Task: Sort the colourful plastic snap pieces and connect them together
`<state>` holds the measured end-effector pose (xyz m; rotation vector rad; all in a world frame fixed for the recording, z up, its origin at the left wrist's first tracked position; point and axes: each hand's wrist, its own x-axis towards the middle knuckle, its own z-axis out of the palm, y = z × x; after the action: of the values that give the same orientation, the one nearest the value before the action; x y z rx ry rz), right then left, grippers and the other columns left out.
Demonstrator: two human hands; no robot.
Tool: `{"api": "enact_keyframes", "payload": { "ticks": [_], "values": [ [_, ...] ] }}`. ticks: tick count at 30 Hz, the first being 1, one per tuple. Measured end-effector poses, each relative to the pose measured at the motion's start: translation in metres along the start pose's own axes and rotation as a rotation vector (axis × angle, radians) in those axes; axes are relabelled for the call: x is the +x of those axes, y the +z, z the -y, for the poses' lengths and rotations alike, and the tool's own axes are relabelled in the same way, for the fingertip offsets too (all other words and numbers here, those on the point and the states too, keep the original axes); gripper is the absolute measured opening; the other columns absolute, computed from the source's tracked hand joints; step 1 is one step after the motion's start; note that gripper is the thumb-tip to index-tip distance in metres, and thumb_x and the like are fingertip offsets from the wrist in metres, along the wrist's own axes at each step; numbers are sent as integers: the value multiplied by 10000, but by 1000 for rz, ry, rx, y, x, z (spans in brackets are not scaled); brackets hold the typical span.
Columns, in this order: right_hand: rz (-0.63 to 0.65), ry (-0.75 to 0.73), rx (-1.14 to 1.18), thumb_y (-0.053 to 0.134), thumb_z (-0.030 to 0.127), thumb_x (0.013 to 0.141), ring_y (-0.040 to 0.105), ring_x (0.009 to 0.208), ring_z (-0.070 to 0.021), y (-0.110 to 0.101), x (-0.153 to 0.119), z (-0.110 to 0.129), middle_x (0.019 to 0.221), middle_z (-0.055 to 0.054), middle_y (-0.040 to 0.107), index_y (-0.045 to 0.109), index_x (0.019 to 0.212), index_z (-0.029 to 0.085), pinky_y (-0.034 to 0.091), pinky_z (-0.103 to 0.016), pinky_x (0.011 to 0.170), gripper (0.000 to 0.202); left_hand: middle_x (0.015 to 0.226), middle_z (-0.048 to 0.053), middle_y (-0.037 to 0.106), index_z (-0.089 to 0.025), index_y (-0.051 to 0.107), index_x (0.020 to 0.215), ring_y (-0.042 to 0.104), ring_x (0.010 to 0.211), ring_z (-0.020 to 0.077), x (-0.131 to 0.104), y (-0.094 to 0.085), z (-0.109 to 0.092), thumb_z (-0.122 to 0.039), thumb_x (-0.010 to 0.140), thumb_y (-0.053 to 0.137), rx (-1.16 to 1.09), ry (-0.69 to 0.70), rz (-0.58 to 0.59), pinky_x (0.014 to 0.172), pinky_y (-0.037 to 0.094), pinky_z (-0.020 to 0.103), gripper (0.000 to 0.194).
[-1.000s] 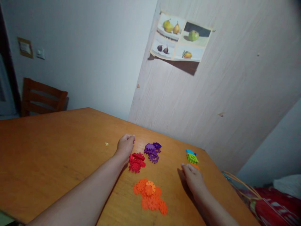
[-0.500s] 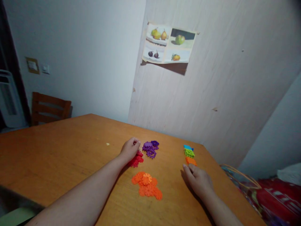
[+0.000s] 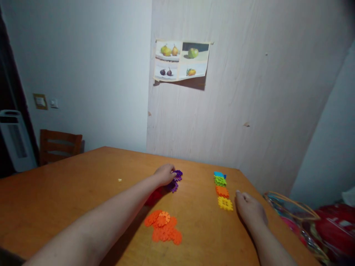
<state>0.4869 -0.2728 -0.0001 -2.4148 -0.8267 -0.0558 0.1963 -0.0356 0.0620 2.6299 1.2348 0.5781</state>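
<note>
A pale wall (image 3: 88, 66) was backed up against the wooden table (image 3: 69, 192), with a sheet of fruit paintings (image 3: 181, 61) stuck up at 12 o'clock and a wooden chair (image 3: 61, 137) parked out at 10. For the clock, the heap of flat orange pieces (image 3: 164, 227) near the front of the tabletop was used as the centre, 12 being straight away from the wearer. The purple pieces (image 3: 178, 175) were found between 12 and 1, and the left hand (image 3: 165, 174) was laid over the near side of them, thumb and fingertips right at the toothed edges; whether one was actually pinched couldn't be told, as the hand was in the way. At 11 the red pieces (image 3: 153, 197) were partly covered by the left forearm (image 3: 105, 218). Over at about 2, a row of toothed squares was lined up: yellow (image 3: 225, 203) nearest, then orange (image 3: 222, 191), then green (image 3: 220, 181), then light blue (image 3: 218, 174) with a darker blue bit (image 3: 225, 176) sticking out. The right hand (image 3: 251, 210) was held close to 3, just beside the yellow square and apart from it, fingers curled into a loose fist; what was tucked inside, if anything, couldn't be made out. A tiny pale scrap (image 3: 119, 180) was left at 10.
</note>
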Motion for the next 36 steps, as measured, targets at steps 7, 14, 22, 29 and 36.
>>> {"api": "enact_keyframes", "payload": {
  "ticks": [7, 14, 22, 29, 36],
  "values": [
    [4, -26, 6, 284, 607, 925, 561, 663, -198, 1, 1, -1, 675, -63, 638, 505, 626, 235, 321, -271, 573, 526, 1153, 143, 703, -223, 741, 1019, 652, 1076, 295, 28, 11, -10, -368, 781, 672, 206, 31, 115, 869, 488, 342, 287],
    [12, 0, 17, 274, 628, 927, 569, 668, -200, -1, -3, 2, 675, -60, 619, 457, 620, 235, 313, -270, 564, 531, 1119, 140, 724, -230, 749, 987, 666, 1059, 309, 32, 19, -7, -315, 803, 631, 220, 32, 113, 864, 488, 368, 235],
    [15, -7, -2, 295, 611, 924, 566, 656, -201, -3, -6, 4, 659, -59, 627, 450, 610, 239, 315, -268, 564, 511, 1043, 100, 740, -243, 736, 930, 678, 999, 273, 33, 23, -4, -310, 800, 640, 206, 42, 82, 831, 482, 331, 174],
    [8, -2, 3, 299, 605, 920, 558, 648, -195, -4, -8, 6, 654, -43, 619, 457, 622, 238, 307, -267, 555, 498, 1036, 92, 729, -239, 718, 888, 672, 991, 278, 34, 25, -5, -317, 762, 677, 209, 90, 87, 828, 477, 335, 153],
    [33, 15, -17, 289, 604, 910, 556, 660, -199, -4, -5, 6, 682, -56, 622, 492, 624, 234, 305, -274, 551, 510, 1024, 115, 731, -217, 694, 951, 675, 947, 258, 38, 27, -10, -312, 858, 564, 192, 74, 49, 769, 468, 311, 186]
  ]
}}
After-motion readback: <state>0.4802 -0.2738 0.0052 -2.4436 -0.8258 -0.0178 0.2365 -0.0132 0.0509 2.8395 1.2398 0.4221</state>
